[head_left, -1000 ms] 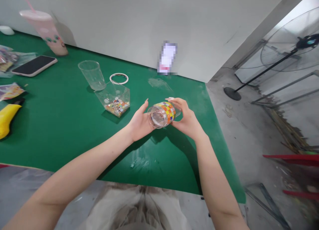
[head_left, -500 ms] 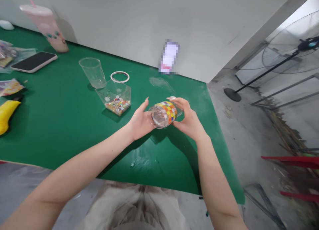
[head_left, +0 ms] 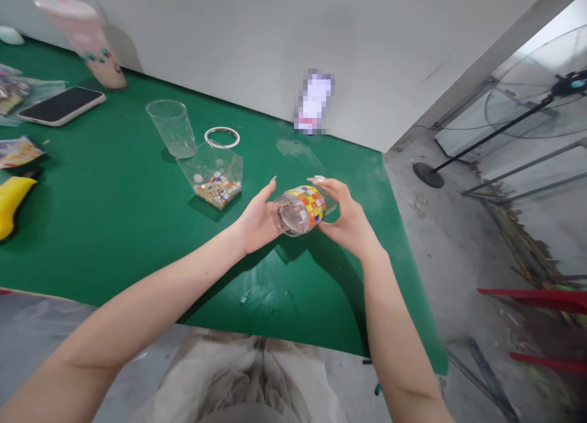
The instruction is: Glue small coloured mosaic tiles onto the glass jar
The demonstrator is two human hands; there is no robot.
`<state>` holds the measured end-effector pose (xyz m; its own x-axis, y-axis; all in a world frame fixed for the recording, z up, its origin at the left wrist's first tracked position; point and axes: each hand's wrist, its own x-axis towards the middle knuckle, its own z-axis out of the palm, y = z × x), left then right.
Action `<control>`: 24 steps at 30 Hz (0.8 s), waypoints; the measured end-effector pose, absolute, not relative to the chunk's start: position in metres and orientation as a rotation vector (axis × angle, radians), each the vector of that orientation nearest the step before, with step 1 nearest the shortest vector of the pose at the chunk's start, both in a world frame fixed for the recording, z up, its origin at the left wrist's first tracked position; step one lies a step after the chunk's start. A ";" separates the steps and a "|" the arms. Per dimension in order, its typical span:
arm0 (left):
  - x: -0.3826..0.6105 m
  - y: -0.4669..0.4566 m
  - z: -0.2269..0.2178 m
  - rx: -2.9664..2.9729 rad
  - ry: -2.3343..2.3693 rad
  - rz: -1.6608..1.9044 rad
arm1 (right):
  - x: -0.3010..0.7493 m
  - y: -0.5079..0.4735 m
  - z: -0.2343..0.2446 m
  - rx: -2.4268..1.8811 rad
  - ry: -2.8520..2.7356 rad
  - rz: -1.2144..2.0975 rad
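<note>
A clear glass cup [head_left: 290, 218] lies tilted on its side between my hands, its mouth facing left toward me. Around its middle runs a band of small square mosaic tiles [head_left: 312, 204] in yellow, orange, white and blue. My right hand [head_left: 343, 215] grips the far end, thumb below and fingers over the top. The cup's mouth end rests against my left hand [head_left: 261, 221], palm up with the thumb raised; the cup hides its other fingers. Left of my hands stands a clear angular container [head_left: 211, 163] with loose mosaic pieces [head_left: 219, 191] at its bottom.
Behind the container are a clear plastic cup [head_left: 173, 129] and a white ring [head_left: 222, 129]. Farther left lie a phone [head_left: 62, 105], a pink tumbler [head_left: 92, 44], plastic packets and a yellow-handled tool [head_left: 13, 203]. A blurred-out phone [head_left: 314, 102] leans on the wall; a fan [head_left: 541, 105] stands right.
The view has shifted slightly. Both hands and the tiled cup stay nearly in the same pose.
</note>
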<state>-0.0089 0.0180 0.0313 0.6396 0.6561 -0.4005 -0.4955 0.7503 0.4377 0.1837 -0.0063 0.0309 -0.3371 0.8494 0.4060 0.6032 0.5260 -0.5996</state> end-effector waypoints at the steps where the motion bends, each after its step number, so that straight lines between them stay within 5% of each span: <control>1: -0.009 0.018 0.032 0.300 0.578 0.667 | 0.184 -0.006 0.031 -1.177 -2.066 0.449; 24: -0.011 0.019 0.029 0.275 0.547 0.658 | 0.182 -0.007 0.031 -1.200 -2.084 0.459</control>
